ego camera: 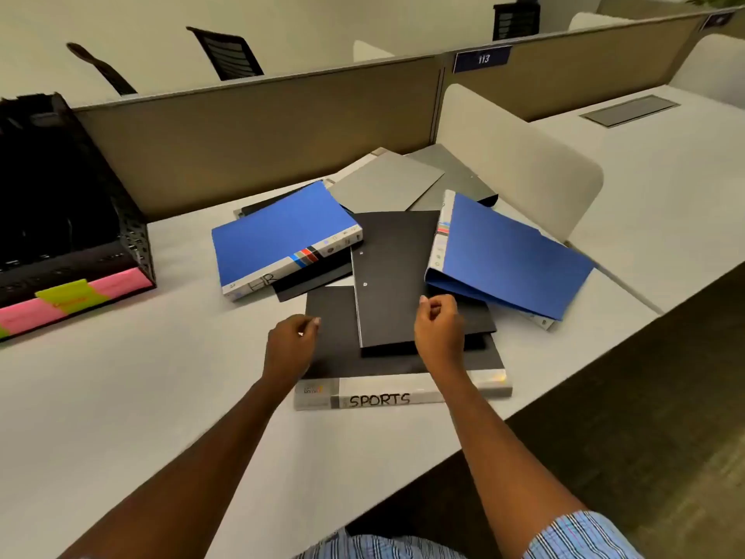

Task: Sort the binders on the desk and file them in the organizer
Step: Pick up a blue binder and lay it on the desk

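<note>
A loose pile of binders lies mid-desk. Nearest me is a black binder with a spine marked SPORTS (pixel 383 399). A thinner black binder (pixel 387 276) lies across it. A blue binder marked HR (pixel 278 240) is at the left, and another blue binder (pixel 512 256) is at the right. Grey binders (pixel 387 183) lie behind. My left hand (pixel 292 344) hovers at the SPORTS binder's left edge, fingers loosely curled and holding nothing. My right hand (pixel 439 328) hovers over the thin black binder's near right corner, fingers curled and empty. The black mesh organizer (pixel 133 244) stands at the far left.
Pink and yellow sticky labels (pixel 68 302) run along the organizer's front. A tan partition (pixel 262 115) backs the desk. A white rounded divider (pixel 520 167) stands right of the pile. The desk's front edge drops off diagonally at the right.
</note>
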Demonstrator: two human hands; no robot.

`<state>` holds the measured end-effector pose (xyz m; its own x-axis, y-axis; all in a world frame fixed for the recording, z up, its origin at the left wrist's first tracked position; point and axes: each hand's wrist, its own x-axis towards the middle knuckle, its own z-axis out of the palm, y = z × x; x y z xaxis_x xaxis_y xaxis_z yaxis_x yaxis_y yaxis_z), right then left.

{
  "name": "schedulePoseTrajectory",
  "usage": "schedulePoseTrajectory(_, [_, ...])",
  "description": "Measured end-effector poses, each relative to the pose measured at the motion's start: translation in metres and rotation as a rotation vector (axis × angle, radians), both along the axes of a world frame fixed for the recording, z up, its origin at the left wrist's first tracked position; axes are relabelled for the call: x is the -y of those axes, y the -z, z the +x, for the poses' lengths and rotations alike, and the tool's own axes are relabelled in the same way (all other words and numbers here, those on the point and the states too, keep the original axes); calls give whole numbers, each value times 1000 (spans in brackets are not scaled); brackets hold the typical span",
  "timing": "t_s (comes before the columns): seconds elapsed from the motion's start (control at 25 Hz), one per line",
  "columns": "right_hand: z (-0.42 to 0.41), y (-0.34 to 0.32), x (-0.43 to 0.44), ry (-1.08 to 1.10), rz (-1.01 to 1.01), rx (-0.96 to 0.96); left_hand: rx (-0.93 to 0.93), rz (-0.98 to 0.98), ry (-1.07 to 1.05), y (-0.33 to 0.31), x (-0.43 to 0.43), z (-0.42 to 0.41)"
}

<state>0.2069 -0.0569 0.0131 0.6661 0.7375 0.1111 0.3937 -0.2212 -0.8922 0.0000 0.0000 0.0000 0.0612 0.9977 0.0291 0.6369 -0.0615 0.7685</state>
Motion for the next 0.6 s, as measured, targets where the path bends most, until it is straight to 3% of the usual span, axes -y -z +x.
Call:
schedulePoseTrajectory(0.2, [84, 7, -7, 302, 12, -353, 87, -117, 171, -14, -9, 68])
schedulePoseTrajectory(0.4, [125, 16, -10, 442, 9, -647, 180, -279, 147, -17, -19, 117])
schedulePoseTrajectory(0.52, [141, 17, -5, 574, 121, -971, 275, -401, 143, -16, -21, 138])
schedulePoseTrajectory(0.6, [151, 19, -4, 553, 172, -1144, 304, -443, 141, -15, -22, 148])
